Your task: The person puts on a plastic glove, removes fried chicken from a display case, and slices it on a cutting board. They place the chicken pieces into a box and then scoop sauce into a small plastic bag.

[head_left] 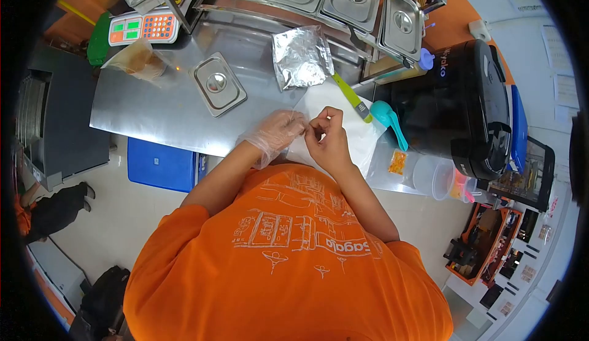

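Note:
My left hand wears a clear plastic glove and is over the near edge of the steel counter, fingers bent together. My bare right hand is beside it, thumb and index finger pinched at the gloved fingertips; whatever lies between them is too small to make out. Under and behind the hands lies white paper. Beyond it are a foil sheet, a green-handled tool and a turquoise spoon. A small packet with orange contents is at the right.
A steel lid, a paper bag and a scale stand left on the counter. Lidded steel pans line the back rack. A black cooker and a clear cup are at the right.

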A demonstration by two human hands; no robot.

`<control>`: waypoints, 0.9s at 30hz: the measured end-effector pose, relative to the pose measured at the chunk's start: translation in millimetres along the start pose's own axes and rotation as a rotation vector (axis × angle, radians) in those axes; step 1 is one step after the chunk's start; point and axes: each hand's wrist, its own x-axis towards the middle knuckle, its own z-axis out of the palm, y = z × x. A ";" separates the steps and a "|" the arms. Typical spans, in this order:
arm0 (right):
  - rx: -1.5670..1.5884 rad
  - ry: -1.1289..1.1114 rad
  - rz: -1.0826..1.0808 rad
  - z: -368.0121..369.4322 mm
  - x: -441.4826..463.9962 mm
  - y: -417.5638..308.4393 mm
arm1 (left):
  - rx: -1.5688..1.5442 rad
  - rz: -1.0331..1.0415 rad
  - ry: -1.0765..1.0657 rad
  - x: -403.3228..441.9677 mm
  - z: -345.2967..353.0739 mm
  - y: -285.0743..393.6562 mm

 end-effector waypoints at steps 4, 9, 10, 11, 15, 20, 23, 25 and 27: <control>-0.006 -0.088 0.003 1.7 -3.2 -5.6 | 0.184 0.124 -0.056 -0.9 -10.5 0.7; -0.104 -0.138 -0.021 3.5 -4.3 -7.7 | 0.252 0.080 0.018 -0.8 3.7 -13.3; -0.153 -0.113 -0.064 5.7 -4.6 -4.1 | 0.244 0.084 0.105 0.3 9.6 -18.6; -0.202 -0.087 -0.106 7.6 -4.5 -1.4 | 0.244 0.085 0.105 -1.9 11.1 -12.1; -0.386 -0.061 -0.230 7.9 -4.2 3.3 | 0.333 -0.085 0.204 -4.4 16.1 10.9; -0.587 0.033 -0.108 4.8 -0.6 3.1 | 0.540 -0.093 0.347 -6.1 17.0 8.4; -0.498 0.133 -0.070 -1.2 5.5 0.8 | 0.606 0.030 0.344 -15.6 4.5 20.8; -0.384 0.157 0.018 -13.0 14.2 0.0 | 0.604 0.046 0.236 -22.8 -7.8 38.4; -0.271 0.176 0.108 -23.4 20.6 5.8 | 0.578 0.308 0.279 -25.0 -22.4 40.3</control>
